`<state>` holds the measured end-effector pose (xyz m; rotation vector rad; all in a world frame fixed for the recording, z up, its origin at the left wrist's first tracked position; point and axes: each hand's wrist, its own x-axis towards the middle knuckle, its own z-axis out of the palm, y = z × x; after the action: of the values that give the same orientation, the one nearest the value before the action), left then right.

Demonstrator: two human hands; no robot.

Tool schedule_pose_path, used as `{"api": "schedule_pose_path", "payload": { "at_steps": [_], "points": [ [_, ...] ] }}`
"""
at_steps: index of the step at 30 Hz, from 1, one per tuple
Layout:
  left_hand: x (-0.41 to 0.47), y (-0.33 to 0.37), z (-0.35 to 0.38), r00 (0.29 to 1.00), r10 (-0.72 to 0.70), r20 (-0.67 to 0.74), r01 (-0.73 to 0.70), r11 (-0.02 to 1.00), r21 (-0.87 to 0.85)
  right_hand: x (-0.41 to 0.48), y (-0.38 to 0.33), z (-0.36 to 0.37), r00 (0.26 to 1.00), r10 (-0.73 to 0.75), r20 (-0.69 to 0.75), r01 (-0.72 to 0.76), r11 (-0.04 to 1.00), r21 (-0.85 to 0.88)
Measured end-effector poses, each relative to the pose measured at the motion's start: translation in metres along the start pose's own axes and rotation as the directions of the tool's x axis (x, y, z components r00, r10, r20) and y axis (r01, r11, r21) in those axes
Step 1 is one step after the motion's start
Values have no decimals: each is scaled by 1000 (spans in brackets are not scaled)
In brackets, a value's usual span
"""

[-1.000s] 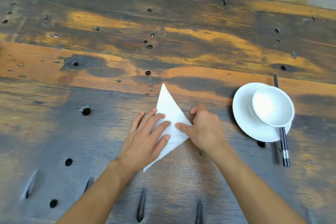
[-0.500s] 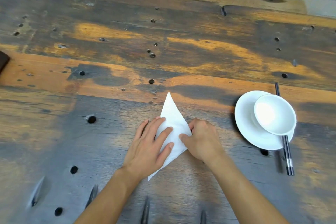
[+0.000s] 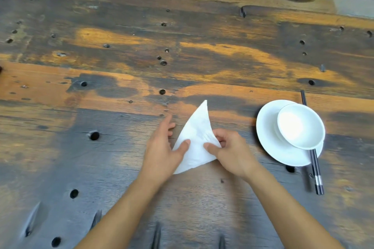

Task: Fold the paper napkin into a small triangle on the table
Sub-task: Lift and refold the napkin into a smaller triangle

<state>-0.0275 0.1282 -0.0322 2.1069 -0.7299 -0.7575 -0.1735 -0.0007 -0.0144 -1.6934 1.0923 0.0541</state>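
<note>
A white paper napkin [image 3: 196, 139], folded into a long triangle, lies on the worn wooden table [image 3: 182, 46] with one tip pointing away from me and one toward me. My left hand [image 3: 162, 147] holds its left edge, thumb on top and fingers beneath or beside it. My right hand [image 3: 230, 151] pinches the napkin's right corner between thumb and fingers, lifting that side slightly off the wood so the edge curls.
A white saucer [image 3: 269, 139] carrying a small white bowl [image 3: 300, 125] stands to the right of my right hand. Dark chopsticks [image 3: 315, 170] lie under the saucer's right side. The tabletop has several round holes; its far edge runs along the top.
My left hand has stopped pressing flat on the napkin and slid to its left edge. My right hand now pinches and lifts the right corner. The camera view shifted slightly.
</note>
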Motion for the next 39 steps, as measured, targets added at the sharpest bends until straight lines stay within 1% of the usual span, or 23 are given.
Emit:
{"api": "schedule_pose_path", "payload": {
  "at_steps": [1, 2, 3, 5, 8, 10, 12, 15, 19, 22, 25, 31, 35, 37, 39],
  "points": [
    [8, 8, -4, 991, -127, 38, 131, 981, -142, 1, 1, -4, 999, -20, 28, 19, 999, 29],
    [16, 13, -7, 969, -226, 103, 245, 934, -261, 2, 3, -7, 998, -40, 55, 37, 998, 58],
    [23, 17, -9, 944, -285, 168, 326, 885, -333, 3, 3, -11, 995, -59, 80, 52, 995, 83],
    [34, 23, -12, 911, -323, 255, 398, 850, -345, 6, 5, -20, 987, -91, 129, 73, 988, 139],
    [45, 28, -14, 877, -350, 328, 454, 827, -332, 10, 5, -31, 976, -111, 187, 71, 976, 207],
    [49, 30, -13, 856, -347, 383, 476, 818, -323, 12, 6, -36, 974, -110, 197, 60, 968, 245],
    [48, 31, -11, 856, -325, 402, 458, 838, -298, 13, 8, -39, 981, -96, 169, 52, 967, 250],
    [45, 27, -10, 902, -280, 328, 370, 892, -258, 15, 14, -41, 995, -37, 98, 17, 980, 200],
    [43, 25, -14, 938, -219, 269, 287, 925, -250, 15, 20, -43, 1000, 9, 7, -9, 995, 99],
    [41, 23, -14, 956, -173, 236, 236, 932, -274, 13, 21, -44, 1000, -1, -7, 2, 999, 48],
    [40, 18, -15, 968, -128, 217, 183, 949, -255, 12, 21, -44, 1000, 11, -27, -10, 999, 32],
    [37, 11, -18, 974, -93, 208, 158, 934, -320, 10, 24, -41, 995, 13, -98, -9, 999, 42],
    [32, 7, -18, 977, -57, 203, 132, 917, -377, 9, 26, -36, 987, 26, -159, -10, 995, 100],
    [28, 4, -18, 980, -32, 197, 107, 918, -381, 8, 26, -34, 982, 1, -190, 16, 996, 91],
    [24, 0, -18, 982, 0, 188, 66, 937, -344, 7, 28, -31, 975, -44, -219, 58, 997, 56]
  ]
}}
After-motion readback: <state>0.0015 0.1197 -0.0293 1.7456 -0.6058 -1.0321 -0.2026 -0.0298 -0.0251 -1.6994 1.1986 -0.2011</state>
